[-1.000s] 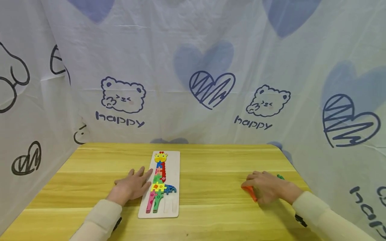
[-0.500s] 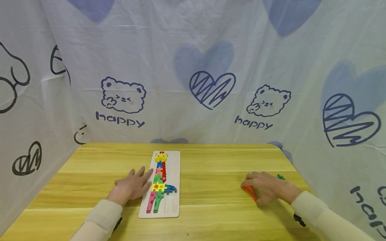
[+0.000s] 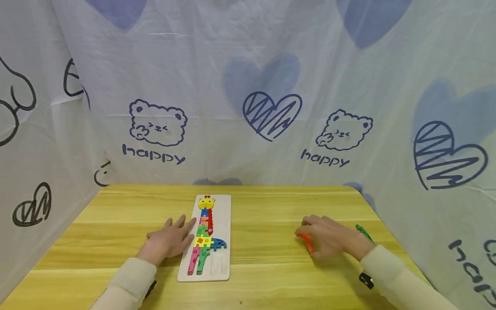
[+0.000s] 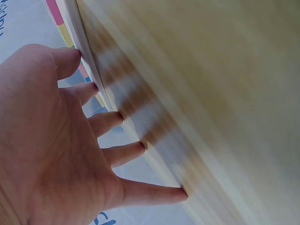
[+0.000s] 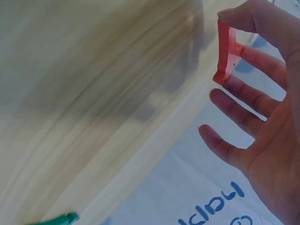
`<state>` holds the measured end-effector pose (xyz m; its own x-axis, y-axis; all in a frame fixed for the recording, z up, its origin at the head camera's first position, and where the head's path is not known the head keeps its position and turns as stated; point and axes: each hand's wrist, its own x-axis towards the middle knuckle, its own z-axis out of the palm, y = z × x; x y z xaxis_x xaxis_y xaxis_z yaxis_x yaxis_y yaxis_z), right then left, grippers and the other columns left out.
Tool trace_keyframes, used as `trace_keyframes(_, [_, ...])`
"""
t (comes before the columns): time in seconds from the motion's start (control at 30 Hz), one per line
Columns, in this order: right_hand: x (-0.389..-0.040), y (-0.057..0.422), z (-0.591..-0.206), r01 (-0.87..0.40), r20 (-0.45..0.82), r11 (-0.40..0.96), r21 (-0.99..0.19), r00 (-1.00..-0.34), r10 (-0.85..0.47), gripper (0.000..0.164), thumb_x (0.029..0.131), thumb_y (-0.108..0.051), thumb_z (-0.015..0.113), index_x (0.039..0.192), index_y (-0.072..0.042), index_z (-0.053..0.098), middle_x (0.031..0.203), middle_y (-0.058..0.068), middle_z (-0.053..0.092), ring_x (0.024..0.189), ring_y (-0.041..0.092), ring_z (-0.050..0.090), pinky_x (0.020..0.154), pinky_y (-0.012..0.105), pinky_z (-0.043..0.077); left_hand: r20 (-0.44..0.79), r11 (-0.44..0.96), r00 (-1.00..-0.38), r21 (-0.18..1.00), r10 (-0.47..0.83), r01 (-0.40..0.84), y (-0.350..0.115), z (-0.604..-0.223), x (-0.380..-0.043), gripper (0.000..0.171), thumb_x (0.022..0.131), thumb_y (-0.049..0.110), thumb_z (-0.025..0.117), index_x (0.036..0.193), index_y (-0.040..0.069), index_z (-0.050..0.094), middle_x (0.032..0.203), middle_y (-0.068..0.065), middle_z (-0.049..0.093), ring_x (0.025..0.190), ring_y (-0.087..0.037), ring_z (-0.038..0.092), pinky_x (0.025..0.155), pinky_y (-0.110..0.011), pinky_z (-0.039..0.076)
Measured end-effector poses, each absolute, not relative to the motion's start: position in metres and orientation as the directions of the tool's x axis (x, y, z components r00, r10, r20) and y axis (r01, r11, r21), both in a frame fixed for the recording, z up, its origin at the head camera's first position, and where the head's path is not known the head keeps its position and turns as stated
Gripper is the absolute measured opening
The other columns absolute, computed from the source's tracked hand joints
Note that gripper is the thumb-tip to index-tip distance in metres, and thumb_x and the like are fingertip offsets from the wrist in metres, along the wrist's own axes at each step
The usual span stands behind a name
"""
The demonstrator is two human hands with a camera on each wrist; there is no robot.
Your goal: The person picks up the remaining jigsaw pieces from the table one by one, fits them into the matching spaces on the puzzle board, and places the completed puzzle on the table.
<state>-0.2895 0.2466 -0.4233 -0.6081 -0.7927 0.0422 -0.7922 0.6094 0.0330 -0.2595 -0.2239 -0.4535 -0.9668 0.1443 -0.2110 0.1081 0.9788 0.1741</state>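
My left hand point(image 3: 166, 241) rests with spread, straight fingers at the left edge of a white puzzle board point(image 3: 222, 219). In the left wrist view the thumb and index fingertip point(image 4: 91, 89) touch the board's side, and the other fingertips rest on the table. Colourful pieces on the board form a giraffe, its yellow head point(image 3: 206, 203) at the far end. Two bare leg-shaped recesses point(image 3: 218, 263) show at its near right. My right hand point(image 3: 329, 237) pinches an orange-red puzzle piece point(image 5: 225, 49) between thumb and fingers, right of the board.
A green puzzle piece point(image 3: 364, 233) lies on the wooden table point(image 3: 267, 284), beyond the right wrist. A white curtain point(image 3: 217, 146) with printed hearts and bears hangs behind the table and along both sides.
My right hand has moved left with the orange-red piece, uncovering more of the green piece. The left hand and the board have stayed in place.
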Motion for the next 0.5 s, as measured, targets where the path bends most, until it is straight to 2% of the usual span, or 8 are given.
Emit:
trace_keyframes(0.3, [-0.291,0.223,-0.419,-0.794,0.102,0.607,-0.019,-0.606,-0.789,0.057,0.068,-0.025,0.083,0.124,-0.018,0.073,0.101,-0.005,0.060,0.086,0.006,0.047,0.070,0.022,0.040,-0.209,0.978,-0.967,0.178,0.147,0.110,-0.224,-0.454,-0.260,0.060,0.108,0.044,0.042,0.163,0.022,0.032,0.170,-0.020,0.026,0.150,-0.061,0.025,0.091,-0.094,0.029])
trace_keyframes(0.5, [-0.288,0.208,-0.416,-0.784,0.109,0.621,-0.019,-0.619,-0.778,0.060,0.067,-0.025,0.082,0.126,-0.017,0.073,0.103,-0.003,0.062,0.087,0.009,0.050,0.071,0.024,0.041,-0.211,0.978,-0.967,0.181,0.145,0.107,-0.224,-0.455,-0.260,0.060,0.109,0.044,0.041,0.163,0.022,0.031,0.170,-0.020,0.025,0.150,-0.061,0.024,0.092,-0.095,0.028])
